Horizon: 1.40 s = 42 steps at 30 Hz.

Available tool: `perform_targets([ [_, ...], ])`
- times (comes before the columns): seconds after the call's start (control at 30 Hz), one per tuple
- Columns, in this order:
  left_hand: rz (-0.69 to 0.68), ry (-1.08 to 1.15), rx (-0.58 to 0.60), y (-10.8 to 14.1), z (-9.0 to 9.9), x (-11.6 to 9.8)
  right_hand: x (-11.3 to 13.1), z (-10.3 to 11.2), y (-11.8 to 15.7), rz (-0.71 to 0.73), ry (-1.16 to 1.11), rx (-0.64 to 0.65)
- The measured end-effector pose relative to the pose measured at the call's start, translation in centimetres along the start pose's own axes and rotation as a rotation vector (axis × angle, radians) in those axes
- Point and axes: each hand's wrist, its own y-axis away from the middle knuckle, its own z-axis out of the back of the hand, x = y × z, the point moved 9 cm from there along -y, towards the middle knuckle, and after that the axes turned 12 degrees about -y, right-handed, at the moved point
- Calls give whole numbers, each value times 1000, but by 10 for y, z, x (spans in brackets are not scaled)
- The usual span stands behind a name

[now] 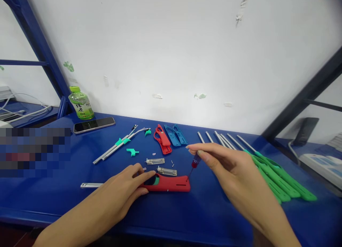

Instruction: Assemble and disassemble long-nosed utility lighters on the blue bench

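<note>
- Here's my left hand, laid across the red lighter, fingers on the far side and thumb on the near edge, gripping it against the blue table.
- That hold looks meant to steady the body; it lies flat, its right end uncovered, leaving me room there.
- My right hand has the screwdriver pinched between thumb and fingers, the shaft slanting down, its tip at the lighter's right end. Whether it's seated in a screw, I can't tell from here.
- A silver tube pokes out left, past my left wrist.
- Just beyond the body, two clear tanks lie close, the nearer one crowding its far edge; tiny screws sit near them, easy to knock, I'd judge.
- Farther back: red shells, blue shells, a turquoise trigger and loose rods.
- Over right, green lighters lie side by side, seemingly grouped out of the way; my right hand hides part of that row.
- Back left, a phone and a bottle, well apart from my hands.
</note>
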Motion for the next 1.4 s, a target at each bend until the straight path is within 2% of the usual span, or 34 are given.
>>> perform_targets([
  [0.17,2,16,8,-1,2,-1,-2,-7,-1,-34,30,36],
  [0.3,5,32,29,-2,3,-3,5,-9,-4,29,18,-37],
  [0.47,22,28,70,0,-1,0,2,4,-3,25,30,-102],
  [0.57,23,39,77,0,-3,2,3,11,-1,48,37,-84],
  [0.7,23,42,66,0,-3,3,2,7,-1,26,18,-13],
  [0.9,14,25,69,-1,-4,2,1,8,-5,37,-15,-84],
  [1.17,23,27,91,-1,-6,2,3,7,-1,60,53,-13],
  [1.4,25,34,112,0,-9,3,4,7,-3,61,43,-74],
])
